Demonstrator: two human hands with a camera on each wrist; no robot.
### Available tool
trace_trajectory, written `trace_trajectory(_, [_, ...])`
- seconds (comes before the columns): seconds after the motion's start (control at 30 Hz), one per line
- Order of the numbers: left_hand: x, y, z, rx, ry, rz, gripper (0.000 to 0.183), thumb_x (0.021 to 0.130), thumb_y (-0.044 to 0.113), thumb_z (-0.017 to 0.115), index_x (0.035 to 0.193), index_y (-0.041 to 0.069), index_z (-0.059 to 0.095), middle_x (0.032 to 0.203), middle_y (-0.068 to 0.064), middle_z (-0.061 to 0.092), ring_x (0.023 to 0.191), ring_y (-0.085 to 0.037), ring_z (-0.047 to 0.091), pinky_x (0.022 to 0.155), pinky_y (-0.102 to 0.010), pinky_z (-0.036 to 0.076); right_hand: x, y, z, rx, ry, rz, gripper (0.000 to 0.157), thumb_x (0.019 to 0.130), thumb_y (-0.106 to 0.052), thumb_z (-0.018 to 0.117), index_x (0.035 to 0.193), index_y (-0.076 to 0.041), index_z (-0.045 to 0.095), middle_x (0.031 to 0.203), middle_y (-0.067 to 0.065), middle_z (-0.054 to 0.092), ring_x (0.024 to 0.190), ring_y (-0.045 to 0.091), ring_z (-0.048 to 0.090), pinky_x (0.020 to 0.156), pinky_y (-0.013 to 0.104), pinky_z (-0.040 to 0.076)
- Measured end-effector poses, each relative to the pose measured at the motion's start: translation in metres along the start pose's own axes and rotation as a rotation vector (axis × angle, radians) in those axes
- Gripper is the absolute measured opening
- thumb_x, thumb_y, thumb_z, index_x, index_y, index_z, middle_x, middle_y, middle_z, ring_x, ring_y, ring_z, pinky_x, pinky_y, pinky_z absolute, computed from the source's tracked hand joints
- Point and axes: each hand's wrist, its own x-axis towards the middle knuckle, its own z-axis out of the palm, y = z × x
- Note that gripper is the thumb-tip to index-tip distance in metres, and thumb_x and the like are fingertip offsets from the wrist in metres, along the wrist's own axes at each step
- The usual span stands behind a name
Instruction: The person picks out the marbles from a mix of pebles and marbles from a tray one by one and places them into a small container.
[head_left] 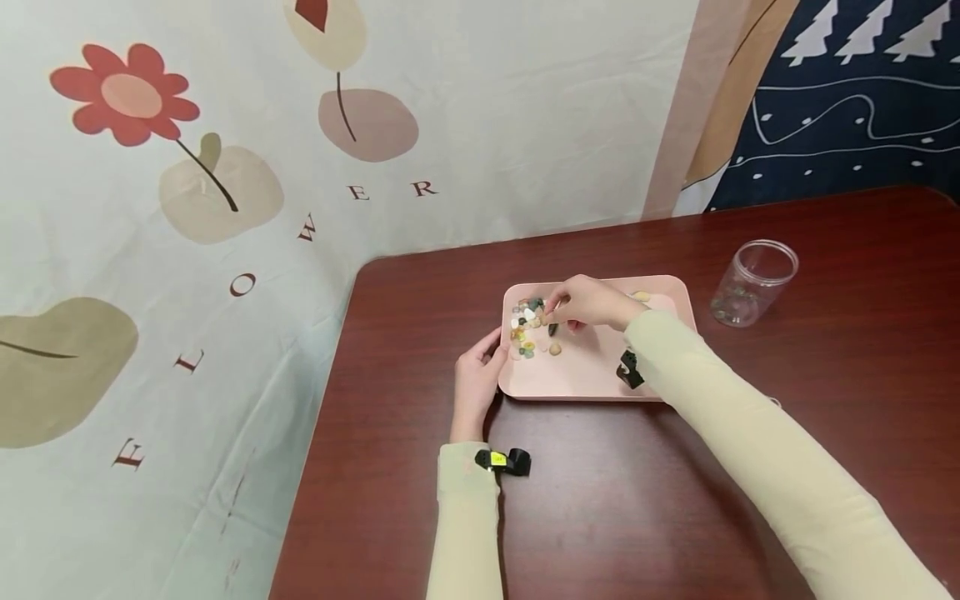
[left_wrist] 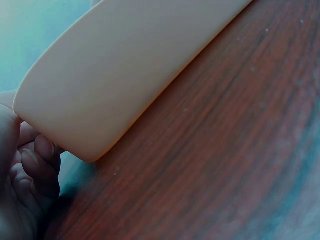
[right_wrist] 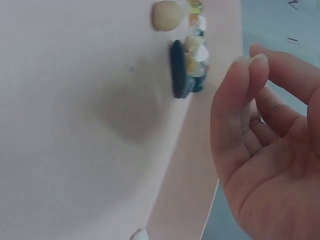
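A pink tray holds a cluster of small coloured pebbles at its left end. My left hand grips the tray's left edge, its fingers curled by the corner in the left wrist view. Over the pebbles, my right hand has thumb and fingertip together. A small pale pebble seems to show between these tips, mostly covered. Below them, a long dark stone and a round tan stone lie on the tray.
A clear jar stands to the right of the tray, with some small things low inside. A yellowish stone lies near the tray's far edge. The dark red table meets a printed cloth at the back and left.
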Motion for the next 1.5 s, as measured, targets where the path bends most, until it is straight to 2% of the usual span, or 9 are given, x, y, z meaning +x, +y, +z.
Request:
trace_trajectory(0.17, [0.001, 0.000, 0.001, -0.009, -0.008, 0.010, 0.031, 0.083, 0.025, 0.060, 0.114, 0.021, 0.063, 0.110, 0.003, 0.061, 0.081, -0.009, 0.059, 0.065, -0.025, 0.049, -0.010, 0.000, -0.006, 0.101, -0.012, -0.004, 0.020, 0.082, -0.014, 0.063, 0.098, -0.003, 0.063, 0.092, 0.019, 0.060, 0.056, 0.014, 0.051, 0.057, 0.028, 0.049])
trace_trajectory(0.43, [-0.001, 0.003, -0.001, 0.048, -0.009, 0.011, 0.031, 0.084, 0.027, 0.059, 0.114, 0.024, 0.063, 0.109, 0.007, 0.061, 0.087, -0.007, 0.058, 0.070, -0.025, 0.048, -0.025, 0.001, -0.011, 0.134, -0.006, -0.025, 0.017, 0.083, -0.016, 0.059, 0.096, -0.005, 0.060, 0.082, 0.020, 0.060, 0.060, 0.017, 0.056, 0.061, 0.035, 0.051])
trace_trajectory(0.6, [-0.002, 0.003, -0.002, 0.064, -0.003, -0.005, 0.030, 0.083, 0.029, 0.059, 0.113, 0.027, 0.063, 0.107, 0.009, 0.061, 0.071, -0.008, 0.055, 0.060, -0.024, 0.046, -0.034, 0.006, -0.011, 0.151, -0.016, -0.041, 0.022, 0.082, -0.010, 0.056, 0.103, -0.002, 0.059, 0.083, 0.016, 0.061, 0.064, 0.020, 0.058, 0.064, 0.038, 0.051])
trace_trajectory(0.73, [-0.001, 0.002, -0.001, 0.077, 0.002, -0.005, 0.030, 0.083, 0.031, 0.059, 0.112, 0.030, 0.063, 0.104, 0.011, 0.062, 0.059, -0.010, 0.048, 0.050, -0.023, 0.041, -0.041, 0.012, -0.012, 0.182, -0.003, -0.077, 0.025, 0.083, -0.012, 0.058, 0.105, 0.000, 0.057, 0.082, 0.016, 0.058, 0.067, 0.022, 0.058, 0.066, 0.040, 0.051])
trace_trajectory(1.0, [-0.003, 0.002, -0.001, 0.060, 0.002, 0.001, 0.030, 0.083, 0.030, 0.060, 0.113, 0.028, 0.063, 0.094, 0.002, 0.064, 0.060, -0.012, 0.050, 0.051, -0.024, 0.043, -0.058, 0.018, -0.007, 0.224, 0.052, -0.108, 0.019, 0.084, -0.014, 0.057, 0.100, -0.004, 0.059, 0.076, 0.015, 0.057, 0.065, 0.021, 0.057, 0.062, 0.037, 0.051])
trace_trajectory(1.1, [-0.003, 0.001, -0.001, 0.049, -0.001, 0.000, 0.030, 0.084, 0.029, 0.060, 0.113, 0.028, 0.063, 0.103, 0.006, 0.063, 0.065, -0.011, 0.053, 0.054, -0.024, 0.045, -0.063, 0.018, -0.003, 0.245, 0.068, -0.109, 0.020, 0.084, -0.017, 0.059, 0.099, -0.004, 0.059, 0.075, 0.018, 0.057, 0.064, 0.022, 0.057, 0.062, 0.035, 0.051])
trace_trajectory(1.37, [-0.003, 0.001, 0.000, 0.060, -0.001, 0.005, 0.031, 0.084, 0.026, 0.060, 0.115, 0.026, 0.062, 0.091, 0.001, 0.065, 0.057, -0.014, 0.050, 0.048, -0.024, 0.042, -0.074, 0.015, 0.005, 0.282, 0.120, -0.133, 0.019, 0.082, -0.017, 0.061, 0.096, -0.005, 0.059, 0.077, 0.022, 0.058, 0.063, 0.022, 0.057, 0.061, 0.035, 0.051])
trace_trajectory(1.5, [-0.003, 0.002, -0.001, 0.048, -0.007, -0.001, 0.031, 0.084, 0.026, 0.060, 0.115, 0.025, 0.062, 0.097, 0.003, 0.064, 0.062, -0.013, 0.052, 0.052, -0.025, 0.044, -0.078, 0.014, 0.008, 0.313, 0.128, -0.145, 0.019, 0.082, -0.017, 0.062, 0.097, -0.005, 0.059, 0.079, 0.024, 0.058, 0.063, 0.022, 0.058, 0.061, 0.036, 0.051])
